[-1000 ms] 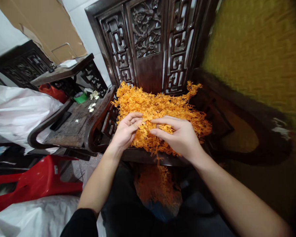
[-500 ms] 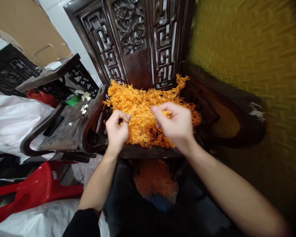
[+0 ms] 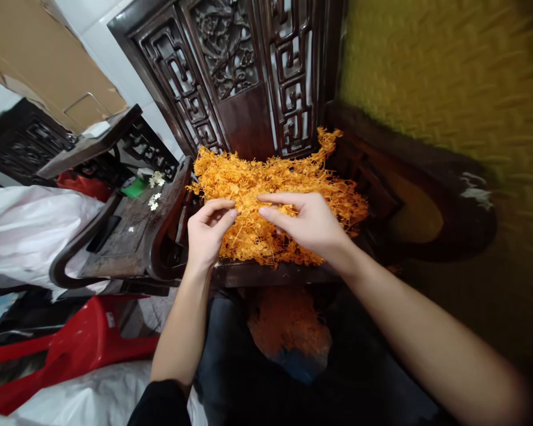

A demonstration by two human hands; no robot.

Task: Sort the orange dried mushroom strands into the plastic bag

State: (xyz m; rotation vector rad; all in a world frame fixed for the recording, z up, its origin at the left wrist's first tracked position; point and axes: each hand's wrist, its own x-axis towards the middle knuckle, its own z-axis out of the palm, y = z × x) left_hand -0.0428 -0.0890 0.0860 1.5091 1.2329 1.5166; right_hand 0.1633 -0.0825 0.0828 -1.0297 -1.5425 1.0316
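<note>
A tangled heap of small, frilly orange pieces (image 3: 266, 236), plastic-looking, covers the seat of a dark carved wooden chair (image 3: 249, 127). Over the left part of the heap, my left hand (image 3: 206, 234) has its thumb and forefinger brought together in a pinch; anything between the tips is too small to make out. My right hand (image 3: 308, 222) faces it from the right, thumb and forefinger stretched out and slightly apart, with nothing plain between them. A short gap separates the two hands. Below the seat edge, a bag of similar orange pieces (image 3: 288, 325) sits between my legs.
On the left stands a dark wooden side table (image 3: 124, 245) with a green tape roll (image 3: 134, 186), pale flower-shaped pieces (image 3: 155, 201) and a dark phone-like object (image 3: 104, 234). A red plastic stool (image 3: 77, 334) and white sacks (image 3: 31, 231) lie beyond. The chair's curved armrest (image 3: 466, 207) borders the right.
My right hand's thumb and forefinger have gone from closed to stretched out and apart. My left fingers have loosened slightly. The view has shifted a little.
</note>
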